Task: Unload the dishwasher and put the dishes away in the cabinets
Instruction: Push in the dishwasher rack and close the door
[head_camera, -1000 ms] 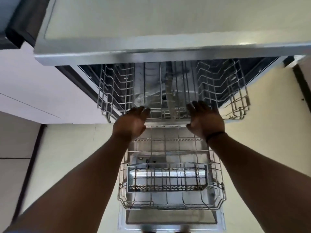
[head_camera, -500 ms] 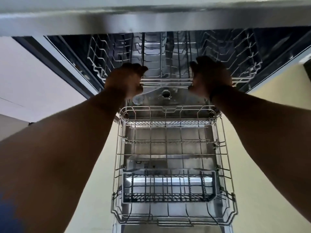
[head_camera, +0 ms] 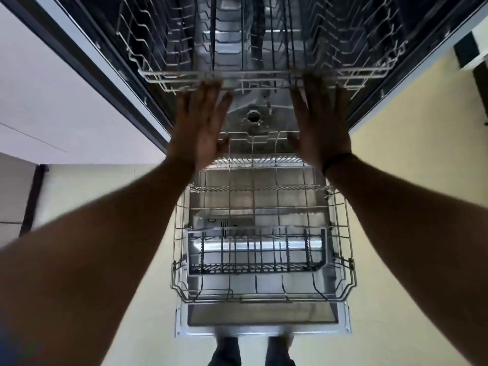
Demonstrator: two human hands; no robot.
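Head view: left hand [head_camera: 196,125] and right hand [head_camera: 320,122], fingers straight, holding nothing, fingertips at front rail of empty grey wire upper rack [head_camera: 253,77]. Empty grey wire lower rack [head_camera: 261,249] pulled out over dishwasher door [head_camera: 261,323]. Push evenly, both sides together.

The top rack [head_camera: 264,75] at the fingertips of both hands is pale grey wire, in a criss-cross pattern. Beyond the hands the dishwasher [head_camera: 229,35] is dark and silver inside. Below the hands, the bottom rack [head_camera: 340,233] is shiny silver wire in squares. In it sits a dark grey basket [head_camera: 257,250] with stripes of bars. The floor [head_camera: 412,159] beside the right hand [head_camera: 320,122] is pale yellow. A black band [head_camera: 336,160] goes round that wrist. The cupboard [head_camera: 52,101] beside the left hand [head_camera: 199,125] is white.
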